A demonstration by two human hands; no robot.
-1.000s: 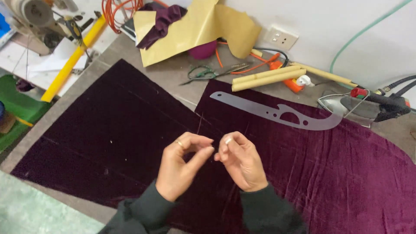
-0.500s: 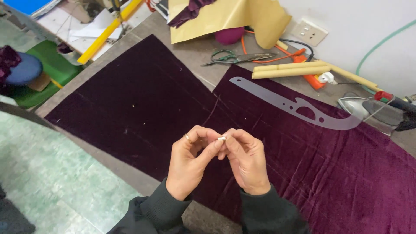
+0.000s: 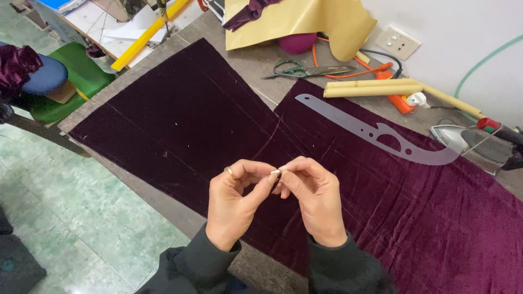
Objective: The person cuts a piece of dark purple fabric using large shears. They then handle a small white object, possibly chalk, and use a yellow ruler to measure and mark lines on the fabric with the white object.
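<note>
My left hand and my right hand meet fingertip to fingertip just above the near edge of a dark purple velvet cloth. Both pinch a tiny pale item between thumb and forefinger; it is too small to identify. A ring sits on a finger of the left hand. A second, more reddish velvet piece lies under and to the right of the hands. A clear curved pattern ruler rests on it, farther back.
Behind the cloth lie scissors, pale wooden sticks, an orange tool, folded yellow paper and an iron at the right. A wall socket is behind. A green stool stands on the left.
My fingertips, slightly apart a second ago, have closed together. The view has swung left and down, showing more floor.
</note>
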